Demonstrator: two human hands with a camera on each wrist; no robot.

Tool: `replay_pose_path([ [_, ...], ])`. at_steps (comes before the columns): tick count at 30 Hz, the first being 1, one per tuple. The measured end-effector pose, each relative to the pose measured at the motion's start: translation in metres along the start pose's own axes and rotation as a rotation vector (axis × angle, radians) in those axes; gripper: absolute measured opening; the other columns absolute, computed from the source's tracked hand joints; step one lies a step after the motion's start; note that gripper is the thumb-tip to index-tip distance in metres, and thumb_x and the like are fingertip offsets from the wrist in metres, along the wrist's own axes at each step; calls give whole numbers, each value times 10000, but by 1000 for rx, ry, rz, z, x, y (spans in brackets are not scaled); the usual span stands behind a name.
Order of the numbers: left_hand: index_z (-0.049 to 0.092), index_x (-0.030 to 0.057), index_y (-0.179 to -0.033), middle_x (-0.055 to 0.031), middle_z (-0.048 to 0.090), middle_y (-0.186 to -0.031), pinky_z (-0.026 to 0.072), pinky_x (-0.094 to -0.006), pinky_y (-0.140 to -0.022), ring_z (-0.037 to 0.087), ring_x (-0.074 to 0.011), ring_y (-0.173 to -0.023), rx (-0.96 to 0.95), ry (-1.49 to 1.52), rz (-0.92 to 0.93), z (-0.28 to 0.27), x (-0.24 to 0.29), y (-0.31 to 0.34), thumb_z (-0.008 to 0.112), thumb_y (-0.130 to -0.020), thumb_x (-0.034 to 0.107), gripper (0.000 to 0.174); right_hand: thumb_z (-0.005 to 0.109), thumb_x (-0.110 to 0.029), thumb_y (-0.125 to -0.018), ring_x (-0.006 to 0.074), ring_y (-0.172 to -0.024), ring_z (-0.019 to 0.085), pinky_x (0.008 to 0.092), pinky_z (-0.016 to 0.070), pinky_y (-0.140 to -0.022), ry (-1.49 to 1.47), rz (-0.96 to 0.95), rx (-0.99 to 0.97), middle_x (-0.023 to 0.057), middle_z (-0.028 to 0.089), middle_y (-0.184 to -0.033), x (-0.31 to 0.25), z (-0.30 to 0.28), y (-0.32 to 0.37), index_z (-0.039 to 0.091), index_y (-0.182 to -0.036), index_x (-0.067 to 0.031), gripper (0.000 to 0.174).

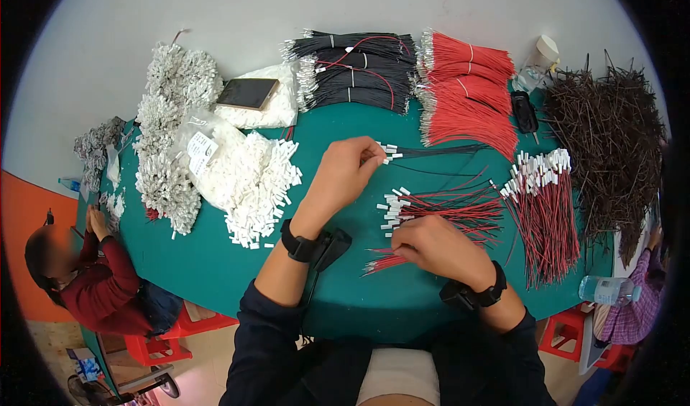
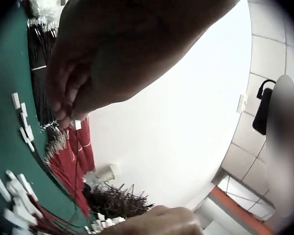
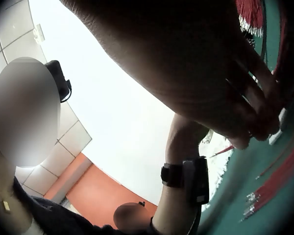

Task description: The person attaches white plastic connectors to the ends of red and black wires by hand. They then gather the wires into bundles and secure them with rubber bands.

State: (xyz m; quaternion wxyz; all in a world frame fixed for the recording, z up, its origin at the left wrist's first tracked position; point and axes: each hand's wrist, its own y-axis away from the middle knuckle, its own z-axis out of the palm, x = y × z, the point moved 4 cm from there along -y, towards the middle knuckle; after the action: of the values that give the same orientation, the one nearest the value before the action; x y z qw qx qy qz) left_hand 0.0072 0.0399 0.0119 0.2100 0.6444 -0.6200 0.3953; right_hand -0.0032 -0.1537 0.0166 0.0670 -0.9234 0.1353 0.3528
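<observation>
Fingers: left hand (image 1: 343, 170) pinches black wire (image 1: 438, 149), wrist view confirms; right hand (image 1: 435, 246) unclear.

Wearer's hands: 2 – left hand (image 1: 345, 170), right hand (image 1: 435, 246).
Other ppl: 2 – person at L edge (image 1: 108, 291), person at R edge (image 1: 636, 309).
Phone (image 1: 247, 92): 1.
Bottles: 2 – capped bottle (image 1: 537, 64), water bottle (image 1: 608, 289).
Key fob (image 1: 524, 111): 1.
Black wire bundles (image 1: 356, 68): approx 4.
Red wire bundles (image 1: 467, 82): approx 3.
Dark wire heap (image 1: 607, 140): 1.
Red batches w/ white plugs: 2 – red leads (image 1: 460, 212), fanned batch (image 1: 550, 212).
Black leads (image 1: 431, 149) at L fingertips: approx 3.
Bags of white plugs (image 1: 244, 176): 2.
Red stools (image 1: 154, 347): 2.
</observation>
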Motion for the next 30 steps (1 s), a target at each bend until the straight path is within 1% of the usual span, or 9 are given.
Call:
replay_pose_path([
  [2, 695, -31, -925, -85, 723, -889, 539, -271, -729, 684, -131, -809, -96, 326, -181, 0, 3, 3, 659, -940, 65, 104, 708, -62, -789, 339, -762, 660, 419, 525, -694, -76, 25, 17, 133, 680, -823, 0, -7, 0, 676, -855, -7, 92],
  [8, 723, -42, -1055, -79, 733, -934, 546, -262, -750, 684, -119, -841, -98, 535, -192, -9, 21, 8, 664, -957, 78, 166, 719, -31, -817, 333, -749, 674, 389, 535, -685, -133, -22, 160, 135, 703, -860, -6, -23, 2, 680, -876, -4, 75],
  [11, 719, -42, -1110, -89, 740, -953, 548, -257, -750, 691, -121, -842, -106, 632, -199, -13, 28, 11, 683, -946, 72, 203, 682, -26, -865, 328, -720, 671, 380, 527, -664, -300, 5, 260, 155, 676, -825, -18, -39, 4, 662, -885, 13, 48],
  [13, 720, -40, -1105, -91, 742, -952, 551, -256, -752, 695, -123, -844, -111, 672, -196, -17, 37, 14, 691, -941, 69, 199, 683, 15, -869, 252, -663, 668, 336, 517, -618, -494, 39, 374, 120, 679, -817, -24, -50, 9, 679, -904, 19, 36],
  [14, 722, -38, -1100, -94, 745, -951, 554, -256, -755, 700, -126, -846, -116, 714, -193, -18, 41, 15, 699, -936, 66, 196, 683, 15, -869, 252, -663, 668, 336, 517, -618, -494, 39, 373, 120, 679, -817, -30, -56, 12, 679, -904, 19, 36],
  [17, 722, -36, -1094, -101, 747, -945, 559, -253, -761, 704, -127, -847, -145, 723, -202, -16, 49, 19, 703, -931, 59, 189, 751, 45, -800, 155, -589, 608, 275, 457, -545, -110, 17, 695, 71, 661, -747, -35, -78, 28, 731, -950, -14, 162],
  [21, 720, -39, -1083, -107, 748, -934, 562, -248, -761, 703, -125, -838, -190, 801, -205, -10, 58, 23, 705, -928, 50, 180, 812, 34, -728, 145, -551, 545, 283, 392, -509, 127, 29, 864, 48, 605, -648, -38, -92, 36, 747, -873, -19, 168],
  [25, 712, -46, -1076, -108, 747, -927, 567, -246, -759, 705, -124, -832, -230, 825, -211, -6, 65, 26, 701, -925, 30, 169, 810, 39, -717, 170, -569, 556, 287, 405, -528, 189, 13, 851, 47, 600, -645, -32, -93, 35, 744, -877, -17, 183],
  [30, 708, -47, -1066, -101, 745, -916, 567, -246, -758, 702, -123, -819, -236, 875, -205, -5, 67, 27, 702, -923, 28, 162, 812, 24, -693, 226, -691, 594, 330, 444, -619, 187, -55, 873, 63, 645, -757, -28, -90, 32, 743, -865, -35, 194],
])
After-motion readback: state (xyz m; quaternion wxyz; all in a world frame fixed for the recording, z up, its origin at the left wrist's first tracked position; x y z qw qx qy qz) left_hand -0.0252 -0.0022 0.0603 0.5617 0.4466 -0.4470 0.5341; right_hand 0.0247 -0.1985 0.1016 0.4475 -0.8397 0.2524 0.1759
